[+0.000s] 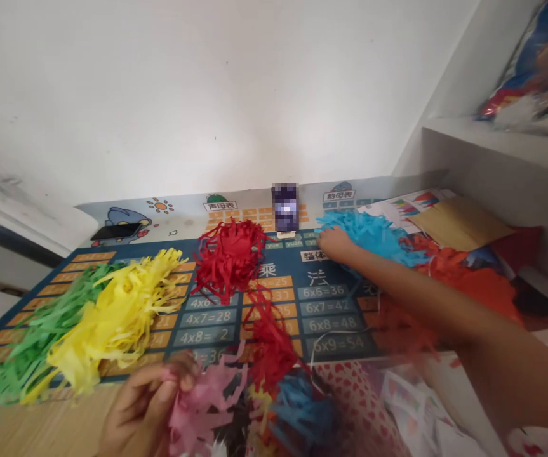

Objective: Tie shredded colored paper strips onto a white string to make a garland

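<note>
Pink fringed paper [202, 406] hangs from my left hand [154, 403], its thumb and fingers pinched on the top end, low at centre-left. My right hand [335, 244] reaches across to the left edge of the light blue fringed paper [373, 235]; its fingers are bent, and whether they grip the paper is unclear. Red fringed paper [230, 257] lies at mid-table, with a red strand [274, 349] running down to a darker blue tuft [305, 406]. Yellow [112, 317] and green [54, 324] fringed papers lie at the left. Orange-red fringed paper [474, 285] is partly behind my right forearm.
A phone [286, 209] stands upright against the wall, and a dark flat device [117, 232] lies at the back left. A brown envelope [461, 221] and printed sheets rest at the back right, beside a shelf [502, 152]. A thin white cord [340, 332] crosses the printed mat.
</note>
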A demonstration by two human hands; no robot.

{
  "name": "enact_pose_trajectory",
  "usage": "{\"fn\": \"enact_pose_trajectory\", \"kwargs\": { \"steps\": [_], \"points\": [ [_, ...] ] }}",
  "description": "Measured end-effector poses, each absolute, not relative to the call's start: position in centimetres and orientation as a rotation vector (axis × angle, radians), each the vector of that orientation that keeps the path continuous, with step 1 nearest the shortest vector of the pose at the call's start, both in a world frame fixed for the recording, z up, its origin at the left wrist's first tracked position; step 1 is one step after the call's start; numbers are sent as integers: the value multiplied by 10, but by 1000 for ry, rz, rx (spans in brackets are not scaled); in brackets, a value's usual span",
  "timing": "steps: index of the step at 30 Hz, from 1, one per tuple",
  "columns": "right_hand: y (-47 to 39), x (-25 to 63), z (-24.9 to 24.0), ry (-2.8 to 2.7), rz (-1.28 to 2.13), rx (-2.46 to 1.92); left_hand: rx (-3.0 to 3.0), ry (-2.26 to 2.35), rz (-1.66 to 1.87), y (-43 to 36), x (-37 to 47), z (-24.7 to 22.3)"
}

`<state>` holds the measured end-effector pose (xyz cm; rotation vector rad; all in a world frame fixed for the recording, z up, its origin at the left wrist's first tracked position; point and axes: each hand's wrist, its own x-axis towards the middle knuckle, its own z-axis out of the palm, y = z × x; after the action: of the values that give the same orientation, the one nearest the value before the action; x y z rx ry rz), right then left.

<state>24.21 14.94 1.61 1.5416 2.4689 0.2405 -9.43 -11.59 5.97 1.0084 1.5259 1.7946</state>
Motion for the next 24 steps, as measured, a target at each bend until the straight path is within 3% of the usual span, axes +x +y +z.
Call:
{"fn": "enact_pose_trajectory", "kwargs": {
  "steps": [14,21,24],
  "points": [
    [153,239,17,2384,71,1793,1101,1441,1469,-96,-69,55],
    [122,251,72,2763,-92,1930,1248,1539,1391,-94,-61,47],
    [79,250,95,3114,-443,2032,1360,1499,1373,-92,-48,48]
  ]
}}
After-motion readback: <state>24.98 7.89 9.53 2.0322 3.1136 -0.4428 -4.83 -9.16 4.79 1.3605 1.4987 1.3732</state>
